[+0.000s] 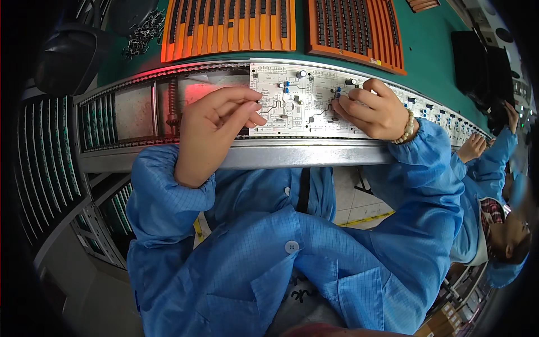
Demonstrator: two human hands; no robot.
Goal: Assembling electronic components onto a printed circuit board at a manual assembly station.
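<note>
A white circuit board [266, 77] with small blue, black and cylindrical parts lies on the conveyor in front of me. My left hand [222, 121] hovers at its left edge, thumb and fingers drawn together in a pinch; anything between them is too small to make out. My right hand [377, 109], with a beaded bracelet [407, 128] at the wrist, is over the board's right part. Its fingers are curled and the tips bent down close to the surface, hiding whatever they may hold. Near those fingers a black capacitor [351, 81] stands on the board.
Beyond the conveyor rail [292, 154] sit an orange tray [230, 28] and a brown tray [353, 33], both with rows of black components. Loose metal pieces [145, 35] lie at the far left. On the right, a co-worker's hand [473, 147] reaches over more boards.
</note>
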